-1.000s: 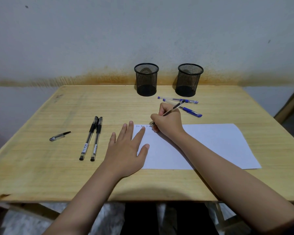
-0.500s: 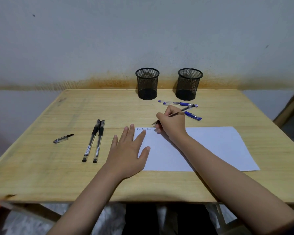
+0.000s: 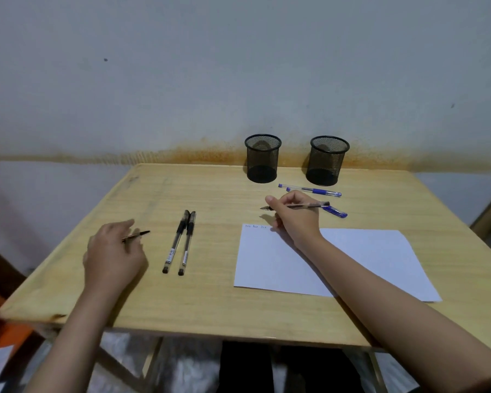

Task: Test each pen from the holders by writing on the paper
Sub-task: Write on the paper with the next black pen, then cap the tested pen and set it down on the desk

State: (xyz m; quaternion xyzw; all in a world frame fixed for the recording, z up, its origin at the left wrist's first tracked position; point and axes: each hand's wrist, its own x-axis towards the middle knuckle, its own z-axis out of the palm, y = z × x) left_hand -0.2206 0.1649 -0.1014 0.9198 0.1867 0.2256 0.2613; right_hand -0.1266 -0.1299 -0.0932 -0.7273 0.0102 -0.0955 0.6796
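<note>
Two black pens (image 3: 180,242) lie tested left of the paper (image 3: 338,262). Right hand (image 3: 295,219) holds an uncapped pen (image 3: 306,206) near the tabletop's far edge; left hand (image 3: 111,251) pinches its cap (image 3: 136,235). Recapping likely follows.

Pale grey wall (image 3: 238,66), rusty stain band (image 3: 182,156), light wooden table (image 3: 210,302)

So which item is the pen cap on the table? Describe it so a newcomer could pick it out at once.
Start at the wooden table and go to its left half, left of the two long black pens lying side by side. There the left hand is on a short cap. Unlike every pen nearby, it is stubby, with a black tip poking out past the fingers.
</note>
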